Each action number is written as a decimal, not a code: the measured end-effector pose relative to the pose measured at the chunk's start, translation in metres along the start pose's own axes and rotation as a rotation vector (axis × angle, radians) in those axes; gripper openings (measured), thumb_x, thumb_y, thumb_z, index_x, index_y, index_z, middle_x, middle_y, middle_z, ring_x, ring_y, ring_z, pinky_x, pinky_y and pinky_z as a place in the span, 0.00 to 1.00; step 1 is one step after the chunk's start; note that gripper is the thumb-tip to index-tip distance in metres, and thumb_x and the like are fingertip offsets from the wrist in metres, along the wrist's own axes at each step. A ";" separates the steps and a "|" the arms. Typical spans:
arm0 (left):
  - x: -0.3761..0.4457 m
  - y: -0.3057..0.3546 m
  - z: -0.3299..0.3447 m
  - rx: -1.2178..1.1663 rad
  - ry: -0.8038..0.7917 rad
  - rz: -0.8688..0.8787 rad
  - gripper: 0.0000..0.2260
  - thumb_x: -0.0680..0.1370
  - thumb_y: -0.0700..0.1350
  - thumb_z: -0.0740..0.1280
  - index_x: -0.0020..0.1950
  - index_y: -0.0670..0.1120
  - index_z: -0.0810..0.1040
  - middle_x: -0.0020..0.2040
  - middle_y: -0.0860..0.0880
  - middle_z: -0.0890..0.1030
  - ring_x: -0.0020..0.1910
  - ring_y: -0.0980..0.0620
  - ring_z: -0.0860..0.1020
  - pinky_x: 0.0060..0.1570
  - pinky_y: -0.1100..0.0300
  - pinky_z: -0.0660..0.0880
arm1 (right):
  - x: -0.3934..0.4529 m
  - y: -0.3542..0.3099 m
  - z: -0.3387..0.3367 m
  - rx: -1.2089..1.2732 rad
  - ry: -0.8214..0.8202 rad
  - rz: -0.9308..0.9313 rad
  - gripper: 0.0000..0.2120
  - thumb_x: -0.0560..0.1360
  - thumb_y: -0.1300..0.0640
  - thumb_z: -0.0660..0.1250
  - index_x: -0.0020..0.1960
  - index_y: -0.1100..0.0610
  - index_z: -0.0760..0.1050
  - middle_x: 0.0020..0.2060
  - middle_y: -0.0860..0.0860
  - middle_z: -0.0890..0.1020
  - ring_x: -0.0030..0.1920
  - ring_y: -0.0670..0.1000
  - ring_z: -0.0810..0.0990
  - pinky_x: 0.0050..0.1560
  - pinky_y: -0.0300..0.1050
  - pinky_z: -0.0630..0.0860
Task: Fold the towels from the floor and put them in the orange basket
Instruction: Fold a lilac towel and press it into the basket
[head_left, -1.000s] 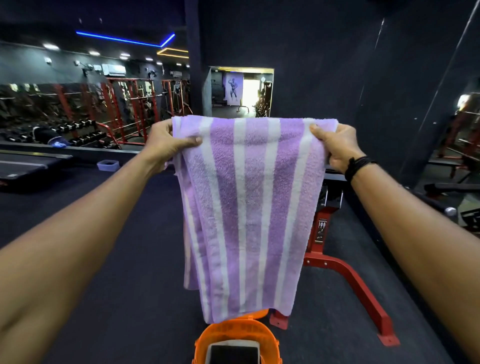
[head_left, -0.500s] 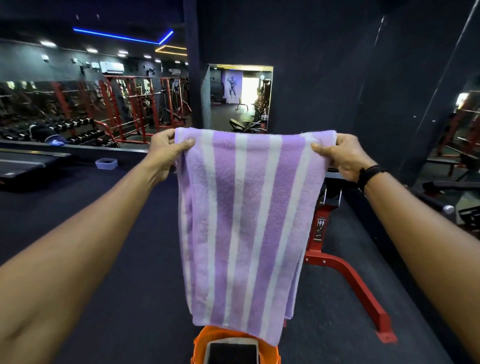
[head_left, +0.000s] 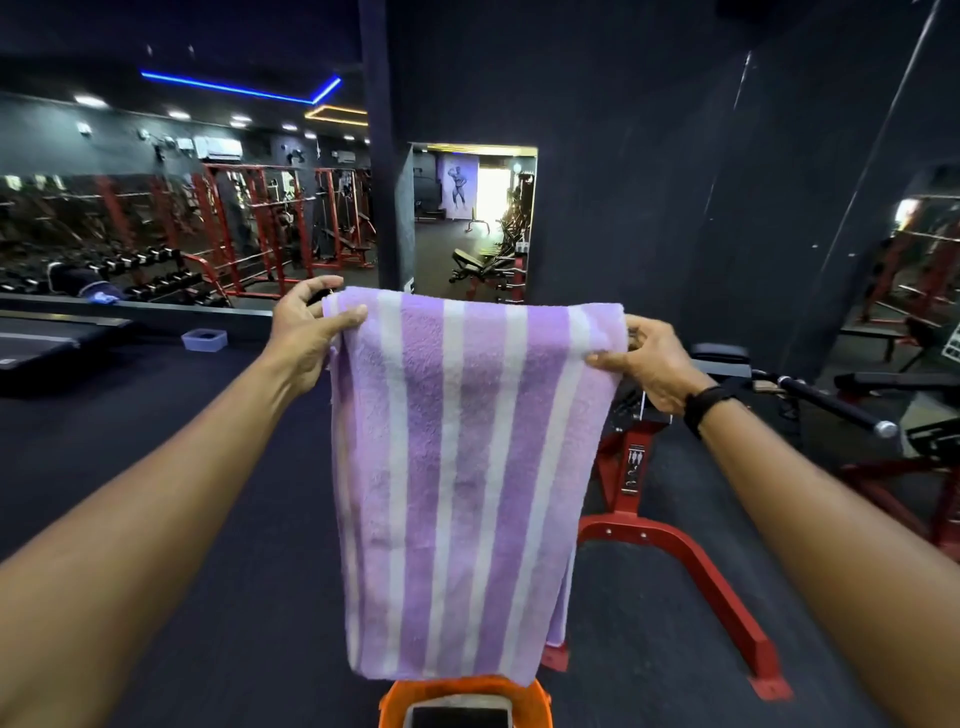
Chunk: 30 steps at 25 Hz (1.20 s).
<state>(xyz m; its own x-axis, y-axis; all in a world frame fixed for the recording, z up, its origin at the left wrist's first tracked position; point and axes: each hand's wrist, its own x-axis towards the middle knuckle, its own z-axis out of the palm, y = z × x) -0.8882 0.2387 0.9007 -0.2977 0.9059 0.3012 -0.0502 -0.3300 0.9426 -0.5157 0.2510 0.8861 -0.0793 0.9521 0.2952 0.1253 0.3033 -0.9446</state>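
A purple and white striped towel (head_left: 462, 478) hangs doubled over in front of me, held up by its top corners. My left hand (head_left: 304, 338) pinches the top left corner between thumb and fingers. My right hand (head_left: 649, 364), with a black band on the wrist, grips the top right corner. The towel's lower edge hangs just above the orange basket (head_left: 395, 701), whose rim shows at the bottom edge of the view. Something pale lies inside the basket; most of the basket is out of frame.
A red-framed weight bench (head_left: 670, 535) stands on the dark floor just right of the towel, with a black bar (head_left: 831, 408) jutting out at the right. Dumbbell racks (head_left: 130, 275) and red rigs line the far left. A small blue tub (head_left: 204, 340) sits on the floor.
Both hands have come down with the towel, so its top edge sits lower and its bottom edge now hangs right over the basket rim. The grips are unchanged.
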 end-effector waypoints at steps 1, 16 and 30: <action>-0.001 -0.002 -0.003 0.007 -0.026 0.005 0.22 0.68 0.31 0.74 0.58 0.47 0.74 0.47 0.46 0.81 0.38 0.56 0.79 0.37 0.61 0.77 | 0.001 -0.001 0.000 0.024 0.080 -0.010 0.18 0.65 0.74 0.73 0.52 0.63 0.77 0.40 0.51 0.84 0.40 0.46 0.82 0.42 0.41 0.82; -0.003 -0.020 -0.008 0.544 -0.056 0.143 0.17 0.70 0.35 0.74 0.56 0.47 0.82 0.50 0.48 0.83 0.47 0.52 0.79 0.55 0.51 0.78 | -0.011 0.012 -0.011 0.084 0.193 0.079 0.15 0.65 0.69 0.76 0.50 0.65 0.78 0.40 0.55 0.82 0.34 0.43 0.81 0.37 0.35 0.79; -0.009 -0.023 0.003 0.595 -0.051 0.191 0.12 0.72 0.36 0.73 0.55 0.44 0.83 0.50 0.48 0.83 0.49 0.53 0.78 0.51 0.58 0.76 | -0.022 0.021 -0.014 -0.268 0.225 0.016 0.12 0.63 0.65 0.79 0.45 0.61 0.81 0.37 0.53 0.82 0.36 0.47 0.77 0.37 0.42 0.76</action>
<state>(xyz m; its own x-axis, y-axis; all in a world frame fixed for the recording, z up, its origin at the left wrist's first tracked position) -0.8814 0.2386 0.8770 -0.2024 0.8618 0.4652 0.5433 -0.2964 0.7855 -0.4974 0.2373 0.8617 0.1408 0.9324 0.3329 0.3822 0.2590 -0.8870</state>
